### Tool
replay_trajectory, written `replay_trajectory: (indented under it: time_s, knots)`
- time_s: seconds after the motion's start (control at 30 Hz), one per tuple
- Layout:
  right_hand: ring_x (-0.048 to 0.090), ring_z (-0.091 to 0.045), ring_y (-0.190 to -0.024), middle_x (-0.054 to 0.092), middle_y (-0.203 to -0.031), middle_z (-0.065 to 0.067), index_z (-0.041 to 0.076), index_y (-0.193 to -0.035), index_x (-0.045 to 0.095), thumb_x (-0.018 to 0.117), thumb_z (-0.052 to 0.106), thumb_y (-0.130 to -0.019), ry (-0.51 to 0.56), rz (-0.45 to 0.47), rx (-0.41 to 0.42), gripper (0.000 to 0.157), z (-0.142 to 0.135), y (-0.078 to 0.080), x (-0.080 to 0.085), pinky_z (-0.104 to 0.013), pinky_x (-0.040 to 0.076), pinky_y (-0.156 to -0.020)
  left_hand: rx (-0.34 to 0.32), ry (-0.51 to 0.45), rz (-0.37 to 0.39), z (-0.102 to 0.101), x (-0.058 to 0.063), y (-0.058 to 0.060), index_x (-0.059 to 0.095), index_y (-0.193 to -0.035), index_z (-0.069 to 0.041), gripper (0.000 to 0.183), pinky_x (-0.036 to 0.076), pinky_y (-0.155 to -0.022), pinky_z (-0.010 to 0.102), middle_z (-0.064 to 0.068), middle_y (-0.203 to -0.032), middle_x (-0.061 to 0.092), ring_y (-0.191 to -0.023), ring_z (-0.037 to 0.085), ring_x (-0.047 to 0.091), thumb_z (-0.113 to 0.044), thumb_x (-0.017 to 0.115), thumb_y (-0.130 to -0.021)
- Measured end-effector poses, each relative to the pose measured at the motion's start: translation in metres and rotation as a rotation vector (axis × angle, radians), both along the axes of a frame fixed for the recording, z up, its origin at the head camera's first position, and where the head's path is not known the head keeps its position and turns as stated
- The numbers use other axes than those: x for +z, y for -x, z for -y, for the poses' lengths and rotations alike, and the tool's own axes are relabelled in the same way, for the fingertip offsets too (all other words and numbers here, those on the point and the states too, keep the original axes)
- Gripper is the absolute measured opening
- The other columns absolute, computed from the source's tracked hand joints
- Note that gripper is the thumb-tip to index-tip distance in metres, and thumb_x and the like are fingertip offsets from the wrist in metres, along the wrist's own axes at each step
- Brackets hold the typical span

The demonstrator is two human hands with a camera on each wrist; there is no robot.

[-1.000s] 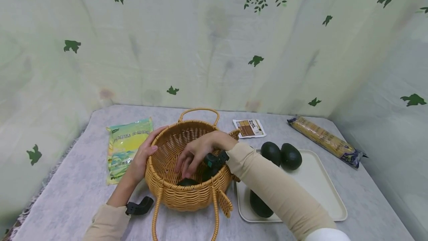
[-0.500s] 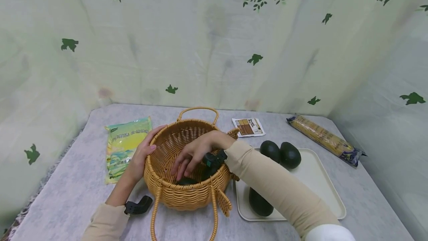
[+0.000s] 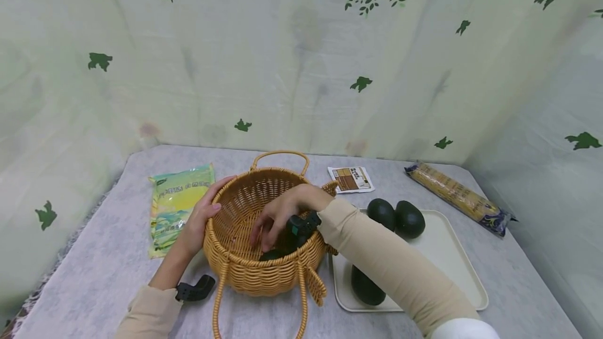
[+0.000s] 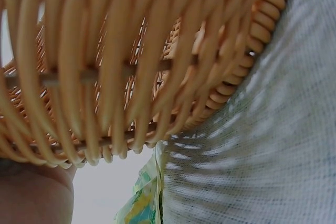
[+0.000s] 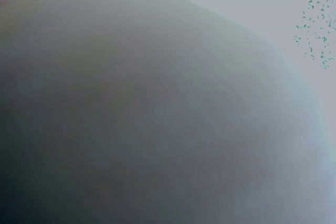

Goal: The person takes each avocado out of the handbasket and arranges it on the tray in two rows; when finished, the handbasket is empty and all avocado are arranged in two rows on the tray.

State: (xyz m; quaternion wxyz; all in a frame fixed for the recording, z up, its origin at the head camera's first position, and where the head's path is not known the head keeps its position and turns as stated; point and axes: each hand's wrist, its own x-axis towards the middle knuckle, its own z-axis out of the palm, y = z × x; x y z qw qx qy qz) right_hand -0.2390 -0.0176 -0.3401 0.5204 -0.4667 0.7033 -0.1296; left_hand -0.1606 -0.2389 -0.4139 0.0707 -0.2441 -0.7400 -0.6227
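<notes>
A round wicker basket (image 3: 254, 279) with looped handles stands in the middle of the table. My left hand (image 3: 200, 224) holds its left side, thumb at the rim and fingers along the outside. The left wrist view shows the woven wall (image 4: 131, 61) close up. My right hand (image 3: 278, 216) reaches down inside, fingers bent over a dark avocado (image 3: 271, 255); the thumb side is largely hidden. The front rim hides much of this avocado. A blurred grey shape (image 5: 157, 108) fills most of the right wrist view.
A cream tray (image 3: 452, 271) at right bears several dark avocados (image 3: 410, 219), one partly behind the right sleeve (image 3: 395, 266). A green-yellow packet (image 3: 171, 213) lies left, a small white-brown packet (image 3: 350, 179) behind, and a long pack of noodles (image 3: 457, 198) at back right.
Inside the basket, my right fingers have shifted slightly left and then back right. The avocado beneath them now sits a little further right. My left hand keeps its place on the basket.
</notes>
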Motion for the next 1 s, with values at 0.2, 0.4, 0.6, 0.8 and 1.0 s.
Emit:
replay_trajectory:
  time_s: [0.2,0.4,0.6,0.8,1.0]
  knots:
    - [0.059,-0.004,-0.109,0.065,-0.134,-0.003,0.011,-0.142,0.063,0.068,0.028,-0.098,-0.044,-0.21,-0.058,0.047,-0.002,-0.005,0.005,-0.019,0.048,-0.091,-0.015,-0.022,-0.012,0.001,-0.002,0.001,0.037,-0.159,-0.01,0.058,0.046,-0.104,0.026,0.013,-0.154,0.043,-0.138,0.024,0.047,-0.018,0.032,-0.102]
    - [0.057,-0.013,-0.116,0.058,-0.141,0.002,0.019,-0.143,0.061,0.066,0.042,-0.099,-0.203,-0.356,-0.129,0.05,-0.003,-0.011,0.016,-0.033,0.053,-0.088,-0.035,-0.028,-0.019,0.001,-0.004,0.002,0.035,-0.16,-0.008,0.058,0.048,-0.103,0.029,0.016,-0.153,0.042,-0.138,0.024,0.048,-0.018,0.032,-0.103]
    - [0.056,-0.016,-0.125,0.056,-0.145,-0.001,0.019,-0.147,0.058,0.063,0.044,-0.1,-0.149,-0.358,-0.156,0.053,-0.004,-0.007,0.016,-0.035,0.052,-0.094,-0.039,-0.03,-0.019,0.002,-0.003,0.003,0.035,-0.16,-0.008,0.058,0.047,-0.104,0.03,0.017,-0.154,0.042,-0.139,0.027,0.047,-0.017,0.032,-0.103]
    - [0.059,-0.009,-0.122,0.062,-0.139,-0.004,0.014,-0.148,0.056,0.065,0.036,-0.1,0.072,-0.291,-0.17,0.053,-0.004,0.0,0.012,-0.023,0.048,-0.098,-0.049,-0.029,0.002,0.003,-0.003,0.003,0.034,-0.16,-0.009,0.059,0.049,-0.103,0.033,0.018,-0.155,0.04,-0.139,0.028,0.046,-0.017,0.032,-0.102]
    - [0.061,-0.005,-0.111,0.068,-0.129,-0.007,0.008,-0.143,0.059,0.075,0.023,-0.095,0.044,-0.156,-0.144,0.054,-0.004,0.0,0.014,-0.02,0.049,-0.094,-0.042,-0.022,0.006,0.004,-0.002,0.003,0.034,-0.16,-0.01,0.059,0.048,-0.103,0.034,0.017,-0.155,0.04,-0.139,0.028,0.045,-0.017,0.032,-0.102]
